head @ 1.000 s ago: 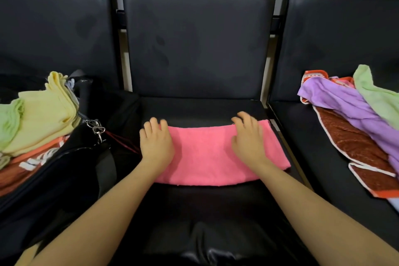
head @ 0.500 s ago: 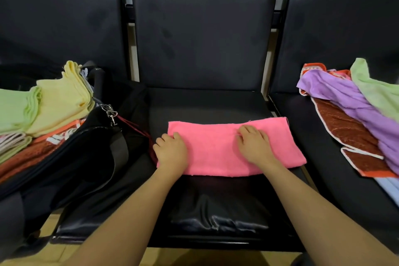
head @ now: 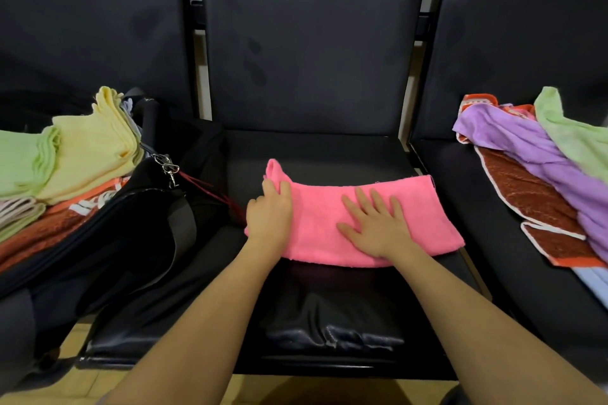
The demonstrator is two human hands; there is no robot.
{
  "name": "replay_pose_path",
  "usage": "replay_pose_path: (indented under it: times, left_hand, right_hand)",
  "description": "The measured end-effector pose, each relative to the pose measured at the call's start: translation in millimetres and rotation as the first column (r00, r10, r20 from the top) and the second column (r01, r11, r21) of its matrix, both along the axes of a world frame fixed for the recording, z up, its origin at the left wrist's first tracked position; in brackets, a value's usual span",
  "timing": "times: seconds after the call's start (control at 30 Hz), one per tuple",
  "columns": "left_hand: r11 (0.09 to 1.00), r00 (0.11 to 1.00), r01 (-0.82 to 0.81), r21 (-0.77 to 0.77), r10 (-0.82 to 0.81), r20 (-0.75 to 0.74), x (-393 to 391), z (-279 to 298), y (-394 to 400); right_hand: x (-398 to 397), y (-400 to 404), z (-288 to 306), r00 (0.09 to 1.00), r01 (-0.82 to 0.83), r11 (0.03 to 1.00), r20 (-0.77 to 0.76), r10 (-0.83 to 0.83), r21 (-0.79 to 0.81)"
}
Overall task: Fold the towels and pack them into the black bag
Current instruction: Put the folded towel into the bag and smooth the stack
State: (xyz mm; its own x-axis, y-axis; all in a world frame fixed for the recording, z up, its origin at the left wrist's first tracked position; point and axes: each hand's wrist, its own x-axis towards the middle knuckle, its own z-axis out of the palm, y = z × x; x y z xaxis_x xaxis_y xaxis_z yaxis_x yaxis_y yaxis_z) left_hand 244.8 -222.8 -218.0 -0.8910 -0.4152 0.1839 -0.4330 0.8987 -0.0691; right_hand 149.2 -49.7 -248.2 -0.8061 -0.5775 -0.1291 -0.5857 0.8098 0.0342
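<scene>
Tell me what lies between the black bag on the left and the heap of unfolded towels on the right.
In the head view, the middle seat lies between them, bearing the pink towel. The left hand grips its left end; the right hand presses flat on it.

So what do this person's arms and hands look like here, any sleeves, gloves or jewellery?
Both forearms are bare to the frame's edge, with no sleeves in view. The left hand and right hand wear no gloves, and no rings, watch or bracelets show.
</scene>
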Motion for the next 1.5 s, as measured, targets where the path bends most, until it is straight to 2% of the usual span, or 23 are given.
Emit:
replay_pose_path:
  times: [0.1,0.17,0.27,0.33,0.4,0.47,0.53,0.57,0.67,0.73,0.8,0.9,0.93,1.0,1.1,1.2,1.27,1.4,1.5]
  left_hand:
    - [0.987,0.998,-0.046,-0.156,0.039,-0.047,6.3,16.5,-5.5]
    - [0.991,1.0,-0.022,-0.132,0.024,0.012,10.5,21.1,-11.8]
    - [0.977,0.994,-0.062,-0.202,0.042,-0.102,22.4,42.3,-15.9]
    - [0.992,0.999,-0.012,-0.129,0.008,-0.036,22.0,38.7,-18.7]
    - [0.997,0.999,0.033,-0.063,-0.035,-0.033,23.0,41.2,-15.6]
    - [0.999,0.993,0.05,-0.008,-0.051,-0.106,18.7,43.6,-14.2]
    - [0.993,0.982,0.101,0.059,-0.09,-0.163,9.4,38.7,-10.1]
    - [0.986,0.973,0.141,0.092,-0.12,-0.198,3.1,35.5,-6.5]
    - [0.947,0.925,0.27,0.174,-0.205,-0.32,-14.6,34.3,11.0]
    - [0.924,0.911,0.313,0.221,-0.226,-0.346,-22.0,36.5,28.2]
    - [0.87,0.901,0.364,0.332,-0.238,-0.364,-29.0,37.8,46.8]
    - [0.667,0.897,0.44,0.601,-0.35,-0.269,-36.2,30.3,70.3]
    - [0.624,0.907,0.401,0.671,-0.374,-0.195,-36.6,27.3,74.5]
    - [0.6,0.931,0.303,0.74,-0.352,-0.096,-34.8,21.8,76.7]
    - [0.654,0.963,0.257,0.712,-0.237,-0.131,-29.6,14.5,69.0]
    - [0.833,0.988,0.148,0.534,-0.149,-0.042,-24.6,4.8,54.5]
    - [0.912,0.993,0.074,0.404,-0.105,0.055,-20.2,-2.0,47.4]
    - [0.93,0.979,-0.096,0.355,0.023,0.204,-14.2,-21.6,40.3]
    - [0.935,0.984,-0.121,0.335,0.068,0.166,-13.5,-28.3,40.6]
  right_hand:
    - [6.1,-19.1,-5.2,0.998,-0.011,1.0,0.06,0.01,0.021]
    - [13.2,-35.7,-9.1,0.993,-0.024,1.0,0.117,0.023,0.005]
    - [23.8,-62.8,-11.5,0.973,-0.032,0.995,0.227,0.053,-0.097]
    - [26.7,-76.1,-9.0,0.949,-0.004,0.975,0.307,0.073,-0.222]
    - [26.5,-82.1,-6.1,0.928,0.06,0.909,0.36,0.102,-0.413]
    - [24.3,-78.0,-1.4,0.954,0.116,0.789,0.29,0.081,-0.603]
    - [19.7,-64.3,5.8,0.989,0.131,0.712,0.138,-0.048,-0.69]
    - [17.2,-54.7,10.9,0.989,0.143,0.705,0.074,-0.127,-0.695]
    - [11.2,-21.6,24.8,0.967,0.187,0.779,-0.027,-0.253,-0.598]
    - [9.4,-2.7,28.3,0.957,0.239,0.786,0.002,-0.289,-0.57]
    - [8.4,11.3,28.1,0.946,0.305,0.731,0.103,-0.308,-0.611]
    - [9.0,22.5,31.4,0.932,0.356,0.682,0.189,-0.31,-0.639]
    - [9.9,24.0,34.2,0.926,0.373,0.683,0.202,-0.319,-0.628]
    - [12.3,24.3,39.1,0.913,0.407,0.688,0.233,-0.336,-0.601]
    - [14.2,20.2,38.1,0.919,0.393,0.73,0.23,-0.319,-0.559]
    - [17.2,13.2,33.2,0.927,0.376,0.768,0.211,-0.311,-0.519]
    - [18.9,7.8,29.8,0.938,0.346,0.78,0.161,-0.308,-0.522]
    - [20.1,-0.1,20.6,0.913,0.358,0.801,-0.003,-0.409,-0.479]
    - [18.6,-0.5,18.4,0.868,0.426,0.838,-0.108,-0.485,-0.342]
